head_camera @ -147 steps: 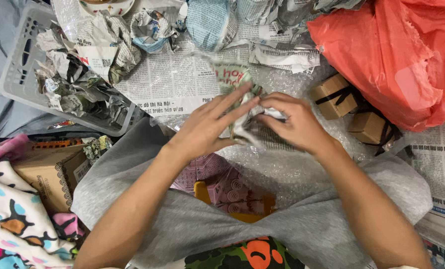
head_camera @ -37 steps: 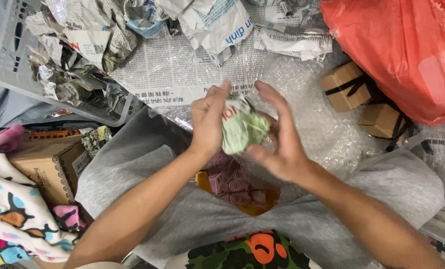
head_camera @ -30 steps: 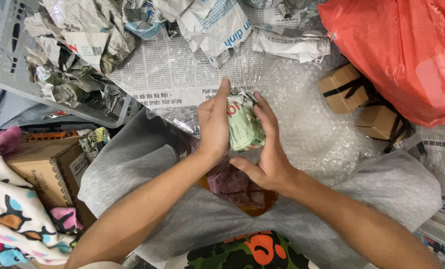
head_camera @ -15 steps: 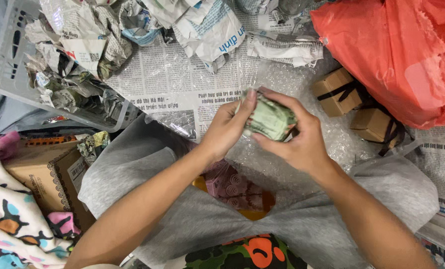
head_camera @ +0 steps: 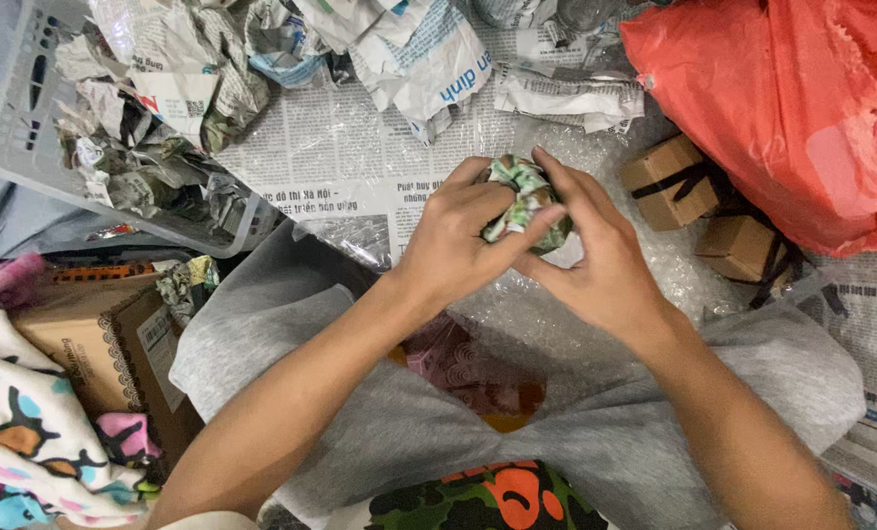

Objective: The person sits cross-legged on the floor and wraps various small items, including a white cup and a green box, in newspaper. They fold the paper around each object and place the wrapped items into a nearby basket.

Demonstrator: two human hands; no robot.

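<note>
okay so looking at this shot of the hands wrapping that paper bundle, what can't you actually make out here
Head view only:
- What is inside the paper bundle: wrapped in crumpled newspaper, half covered by the left hand and right hand.
- Contents of the orange plastic bag: opaque, cut off by the top and right edges.
- Grey basket: partly cut off at the left edge, its bottom hidden by crumpled paper.
- The two small cardboard boxes: closed and tied.
</note>
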